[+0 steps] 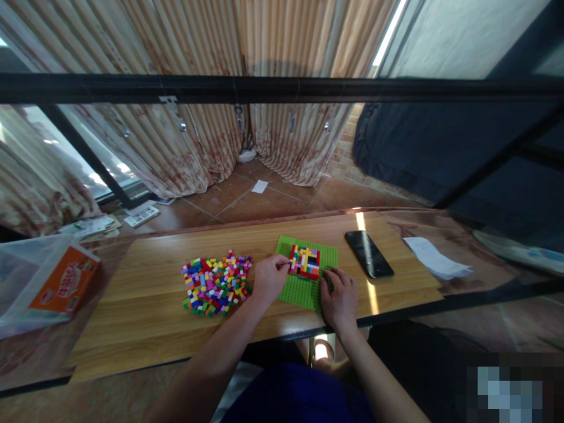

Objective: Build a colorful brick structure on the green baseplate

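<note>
Two bare hands meet over a green baseplate (296,296) on the wooden table (141,299), coming at it from opposite sides. On the plate, inside its rim, sits a low multicoloured brick build (304,261) with a dark gap toward its right side. The left hand (268,281) reaches the build's left edge with thumb and forefinger pinched together, a grip that suits pieces this small; whether a brick is between those tips I cannot tell. The right hand (341,296) rests at the plate's right edge, fingers loosely curled, part-open and apparently gripping nothing, probably there to keep the plate from sliding. Loose bricks (215,282) lie spread in a patch left of the plate, just beside the left forearm, which likely makes for a short reach and lets colours be picked out at a glance. A black phone (369,254) lies beyond the right hand, near the plate but apart from it, presumably set aside to leave elbow room.
</note>
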Action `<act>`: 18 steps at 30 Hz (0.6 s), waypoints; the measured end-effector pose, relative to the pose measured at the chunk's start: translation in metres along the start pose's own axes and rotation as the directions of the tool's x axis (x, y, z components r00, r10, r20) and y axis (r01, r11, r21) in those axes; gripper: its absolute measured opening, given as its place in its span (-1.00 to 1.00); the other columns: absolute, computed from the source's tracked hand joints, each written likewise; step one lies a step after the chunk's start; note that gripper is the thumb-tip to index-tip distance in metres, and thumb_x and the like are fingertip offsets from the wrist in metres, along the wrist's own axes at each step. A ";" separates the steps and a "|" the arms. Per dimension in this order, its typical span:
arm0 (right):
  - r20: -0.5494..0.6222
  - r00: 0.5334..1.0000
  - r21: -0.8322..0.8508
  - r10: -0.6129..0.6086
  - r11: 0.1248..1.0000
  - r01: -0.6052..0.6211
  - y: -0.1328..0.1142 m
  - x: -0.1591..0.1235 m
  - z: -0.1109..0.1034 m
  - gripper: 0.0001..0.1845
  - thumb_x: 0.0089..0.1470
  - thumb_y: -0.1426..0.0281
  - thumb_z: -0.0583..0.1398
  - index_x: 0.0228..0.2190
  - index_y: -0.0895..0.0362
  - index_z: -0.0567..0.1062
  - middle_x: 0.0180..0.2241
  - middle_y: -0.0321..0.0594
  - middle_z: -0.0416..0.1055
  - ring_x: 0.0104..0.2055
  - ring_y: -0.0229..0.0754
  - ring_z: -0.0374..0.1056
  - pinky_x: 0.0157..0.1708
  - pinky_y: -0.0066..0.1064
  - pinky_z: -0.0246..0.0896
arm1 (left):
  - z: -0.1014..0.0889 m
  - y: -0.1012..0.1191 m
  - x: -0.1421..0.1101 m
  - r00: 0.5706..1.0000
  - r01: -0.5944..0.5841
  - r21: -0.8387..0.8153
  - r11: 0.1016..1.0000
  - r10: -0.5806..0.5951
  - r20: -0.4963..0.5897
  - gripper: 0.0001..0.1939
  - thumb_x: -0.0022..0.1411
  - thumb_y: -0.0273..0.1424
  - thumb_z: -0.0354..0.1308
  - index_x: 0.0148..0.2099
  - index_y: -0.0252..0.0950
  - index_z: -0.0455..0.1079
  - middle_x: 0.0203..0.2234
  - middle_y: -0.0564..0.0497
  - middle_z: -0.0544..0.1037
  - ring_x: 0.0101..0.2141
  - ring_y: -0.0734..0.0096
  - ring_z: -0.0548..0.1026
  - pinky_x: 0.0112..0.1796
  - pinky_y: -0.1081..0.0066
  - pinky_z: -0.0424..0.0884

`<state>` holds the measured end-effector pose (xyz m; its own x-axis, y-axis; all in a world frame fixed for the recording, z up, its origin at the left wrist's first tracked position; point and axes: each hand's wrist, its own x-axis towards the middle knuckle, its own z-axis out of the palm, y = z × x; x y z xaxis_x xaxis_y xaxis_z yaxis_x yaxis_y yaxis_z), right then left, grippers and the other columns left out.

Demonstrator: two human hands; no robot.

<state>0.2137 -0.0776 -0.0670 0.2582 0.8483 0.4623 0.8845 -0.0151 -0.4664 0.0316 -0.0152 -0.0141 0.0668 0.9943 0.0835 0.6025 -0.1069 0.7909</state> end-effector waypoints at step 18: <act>0.006 1.000 0.000 0.001 1.000 -0.001 0.001 0.000 0.001 -0.68 0.16 0.29 0.06 -0.18 0.14 0.52 -0.07 -0.04 0.41 -0.01 0.03 0.20 -0.02 -0.10 0.15 | 0.002 0.002 0.007 0.996 0.088 -0.072 0.993 -0.087 0.027 -0.73 0.21 -0.29 0.10 -0.36 -0.33 0.55 -0.52 0.01 0.58 -0.50 0.45 0.47 -0.45 0.47 0.24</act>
<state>0.2139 -0.0774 -0.0679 0.2566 0.8516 0.4572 0.8844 -0.0161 -0.4664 0.0344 -0.0081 -0.0131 0.0357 0.9994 -0.0017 0.5471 -0.0181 0.8369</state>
